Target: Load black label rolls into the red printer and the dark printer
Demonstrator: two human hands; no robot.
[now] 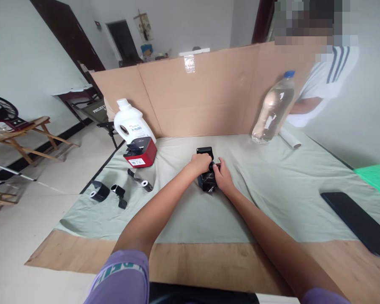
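Clock positions read from the black device (208, 180), which sits at mid-cloth between the two hands.

Device: box-shaped, dark upper part raised at its 12 o'clock end, glossy crinkled film at its 6 o'clock end. Interior is hidden by the hands; contents not determined.

Left hand (201, 163): fingers curled down over the device's middle. Fingertips hidden; cannot tell whether they pinch a part.

Right hand (224, 176): at the 3 o'clock side, thumb against the device's edge, index finger raised. Cannot tell whether the grip is closed.

Containers:
- White jug (131, 120), 10 o'clock: opaque, capped, upright; contents not visible.
- Red box (148, 153), between 9 and 10, just in front of the jug: black top with a dark flap up, white label on front; inside not visible.
- Clear bottle (274, 109), 2 o'clock: blue cap on, transparent; liquid level cannot be read.

Also: black rolls (100, 192) lie between 8 and 9; dark phone (357, 221) between 3 and 4. Pale green cloth (190, 223) lies under all of these.
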